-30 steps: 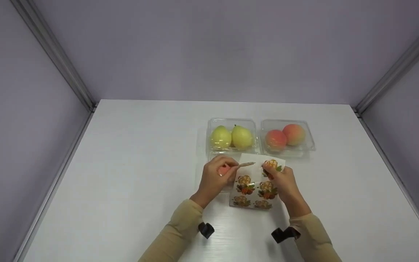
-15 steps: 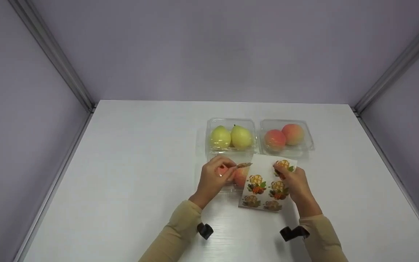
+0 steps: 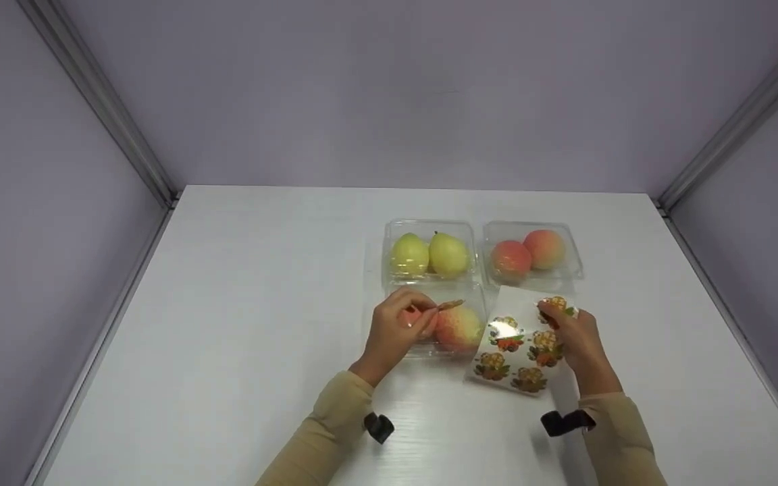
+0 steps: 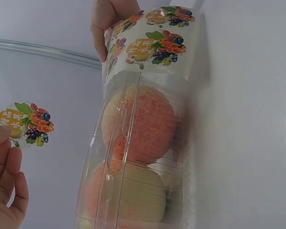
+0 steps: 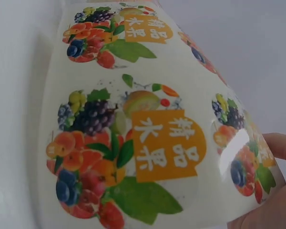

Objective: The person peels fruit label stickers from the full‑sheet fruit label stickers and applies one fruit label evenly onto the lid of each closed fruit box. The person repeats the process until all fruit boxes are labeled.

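Observation:
My left hand (image 3: 389,334) pinches a single fruit sticker (image 4: 26,124) by its edge, printed with berries, grapes and an orange label. It hovers over a clear plastic box (image 4: 97,157) holding two peaches (image 4: 145,124). To the right, my right hand (image 3: 578,341) grips the sticker sheet (image 3: 517,344) near its upper right corner, thumb on top. Several of the same fruit stickers cover the sheet, and its upper left part is bare white. The sheet bends slightly and glares in the right wrist view, where the hand shows only at the lower right edge.
Behind the near box stand two more clear boxes, one with two yellow-green pears (image 3: 448,254) and one with two peaches (image 3: 544,250). All rest on a white table (image 3: 261,304) bounded by pale walls (image 3: 389,94) at the back and sides.
My right hand has carried the sticker sheet to the right, uncovering the near box and its peaches. The left hand, with its sticker, has stayed almost in place.

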`<action>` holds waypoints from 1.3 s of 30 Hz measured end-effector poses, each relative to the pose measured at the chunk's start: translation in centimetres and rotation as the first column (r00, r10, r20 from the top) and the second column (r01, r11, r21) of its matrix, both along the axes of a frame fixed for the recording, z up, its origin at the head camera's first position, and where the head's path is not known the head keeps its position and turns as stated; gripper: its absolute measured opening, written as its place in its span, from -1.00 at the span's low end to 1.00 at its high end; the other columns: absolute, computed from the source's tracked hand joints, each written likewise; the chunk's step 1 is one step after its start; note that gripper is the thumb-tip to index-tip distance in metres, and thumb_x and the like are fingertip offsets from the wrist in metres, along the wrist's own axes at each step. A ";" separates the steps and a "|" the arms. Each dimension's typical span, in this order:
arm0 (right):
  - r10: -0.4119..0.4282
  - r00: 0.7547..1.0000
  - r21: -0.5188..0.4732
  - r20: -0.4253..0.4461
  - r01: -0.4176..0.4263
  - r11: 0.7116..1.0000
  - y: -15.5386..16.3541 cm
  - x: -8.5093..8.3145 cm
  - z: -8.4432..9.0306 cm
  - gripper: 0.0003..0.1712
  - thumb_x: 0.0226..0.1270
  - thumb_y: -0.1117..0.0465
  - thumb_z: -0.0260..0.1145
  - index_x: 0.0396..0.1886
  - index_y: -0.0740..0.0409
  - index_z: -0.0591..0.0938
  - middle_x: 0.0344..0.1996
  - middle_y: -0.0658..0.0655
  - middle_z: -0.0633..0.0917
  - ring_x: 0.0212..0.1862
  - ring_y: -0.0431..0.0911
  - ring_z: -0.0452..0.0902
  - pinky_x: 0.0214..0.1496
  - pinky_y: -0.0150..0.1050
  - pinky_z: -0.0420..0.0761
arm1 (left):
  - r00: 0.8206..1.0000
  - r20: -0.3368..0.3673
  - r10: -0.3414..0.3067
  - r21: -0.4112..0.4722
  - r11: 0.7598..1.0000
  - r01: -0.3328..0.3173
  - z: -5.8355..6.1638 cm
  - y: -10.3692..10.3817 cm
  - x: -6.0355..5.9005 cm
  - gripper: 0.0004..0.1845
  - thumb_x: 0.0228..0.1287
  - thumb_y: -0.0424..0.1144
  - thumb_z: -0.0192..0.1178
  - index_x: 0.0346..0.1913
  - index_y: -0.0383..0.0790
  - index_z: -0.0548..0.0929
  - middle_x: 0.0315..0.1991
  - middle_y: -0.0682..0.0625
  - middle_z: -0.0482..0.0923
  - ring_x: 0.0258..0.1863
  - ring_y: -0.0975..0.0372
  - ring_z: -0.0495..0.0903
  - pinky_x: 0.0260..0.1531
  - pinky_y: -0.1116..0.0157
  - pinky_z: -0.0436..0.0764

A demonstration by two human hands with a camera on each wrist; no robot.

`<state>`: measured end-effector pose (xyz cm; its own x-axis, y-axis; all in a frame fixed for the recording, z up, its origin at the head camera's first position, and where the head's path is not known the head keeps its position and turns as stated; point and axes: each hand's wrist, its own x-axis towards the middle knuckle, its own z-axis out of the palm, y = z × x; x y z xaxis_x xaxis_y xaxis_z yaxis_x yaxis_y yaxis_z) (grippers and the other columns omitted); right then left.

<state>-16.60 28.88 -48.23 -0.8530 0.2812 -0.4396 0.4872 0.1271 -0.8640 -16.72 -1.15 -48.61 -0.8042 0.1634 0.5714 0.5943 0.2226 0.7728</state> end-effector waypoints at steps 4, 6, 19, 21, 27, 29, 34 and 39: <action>-0.002 1.000 -0.007 -0.003 0.002 1.000 1.0 -0.1 -0.5 -0.65 0.27 -0.09 0.32 -0.30 0.09 0.53 -0.52 -0.22 0.52 -0.40 -0.32 0.37 -0.30 -0.44 0.44 | 1.000 -0.012 -0.005 0.004 1.000 0.005 -0.1 0.0 0.0 -0.95 0.19 -0.38 0.31 -0.33 -0.31 0.67 -0.34 -0.09 0.65 -0.30 0.18 0.63 -0.27 0.18 0.65; -0.005 1.000 -0.012 0.001 0.005 1.000 1.4 -0.1 -0.7 -0.65 0.27 -0.08 0.31 -0.27 0.11 0.54 -0.52 -0.23 0.51 -0.40 -0.32 0.37 -0.31 -0.44 0.44 | 1.000 -0.013 -0.008 0.004 1.000 0.008 -0.1 0.0 -0.1 -0.95 0.19 -0.37 0.30 -0.33 -0.32 0.67 -0.34 -0.10 0.65 -0.30 0.17 0.63 -0.27 0.17 0.65; -0.133 0.988 -0.006 0.077 0.134 0.991 4.2 -0.2 -1.9 0.18 0.29 -0.12 0.25 0.51 0.35 -0.27 -0.06 0.06 0.41 -0.26 -0.25 0.32 -0.29 -0.44 0.39 | 1.000 -0.003 0.007 0.009 1.000 -0.007 -0.2 0.0 0.1 -0.96 0.17 -0.39 0.31 -0.31 -0.25 0.69 -0.34 -0.08 0.66 -0.32 0.17 0.64 -0.27 0.37 0.60; -0.207 0.975 -0.011 0.076 0.209 0.978 4.3 -0.3 -2.4 0.15 0.29 -0.11 0.25 0.53 0.32 -0.24 0.11 0.15 0.38 -0.13 -0.21 0.36 -0.16 -0.41 0.45 | 1.000 0.001 0.007 0.008 1.000 -0.007 -0.2 0.1 0.1 -0.96 0.18 -0.38 0.31 -0.31 -0.24 0.69 -0.34 -0.07 0.66 -0.31 0.17 0.64 -0.26 0.40 0.59; -0.425 0.905 -0.058 0.026 0.426 0.903 4.6 -0.3 -3.2 0.11 0.32 -0.03 0.22 0.54 0.22 -0.29 0.57 0.16 -0.18 0.58 -0.01 -0.17 0.60 -0.19 0.04 | 1.000 0.009 0.007 0.013 1.000 -0.007 -0.2 0.2 0.1 -0.95 0.16 -0.40 0.32 -0.31 -0.25 0.69 -0.34 -0.09 0.66 -0.31 0.16 0.64 -0.27 0.42 0.58; -0.477 0.879 -0.064 -0.006 0.475 0.877 4.6 -0.2 -3.3 -0.01 0.33 0.00 0.20 0.55 0.16 -0.13 0.56 0.17 -0.01 0.56 -0.04 -0.04 0.59 -0.21 0.09 | 1.000 0.015 0.007 0.015 1.000 -0.007 -0.2 0.2 0.1 -0.94 0.15 -0.41 0.32 -0.31 -0.25 0.69 -0.33 -0.09 0.66 -0.31 0.16 0.64 -0.27 0.42 0.58; -0.578 0.809 -0.053 -0.108 0.576 0.816 4.6 0.1 -3.9 -0.82 0.37 0.04 0.10 -0.23 0.04 0.50 -0.42 -0.15 0.52 -0.27 -0.29 0.41 -0.17 -0.44 0.47 | 1.000 0.025 0.001 0.016 1.000 -0.002 -0.2 0.2 0.1 -0.94 0.15 -0.42 0.32 -0.30 -0.26 0.69 -0.31 -0.09 0.67 -0.30 0.15 0.64 -0.28 0.33 0.62; -0.599 0.797 -0.027 -0.071 0.599 0.800 4.8 0.3 -4.0 -0.69 0.43 0.02 -0.05 -0.04 0.11 0.45 -0.20 0.02 0.55 -0.07 -0.18 0.44 -0.02 -0.43 0.47 | 1.000 0.027 -0.003 0.015 1.000 0.003 -0.4 0.1 0.0 -0.94 0.16 -0.41 0.31 -0.30 -0.26 0.69 -0.31 -0.10 0.67 -0.30 0.15 0.65 -0.29 0.17 0.64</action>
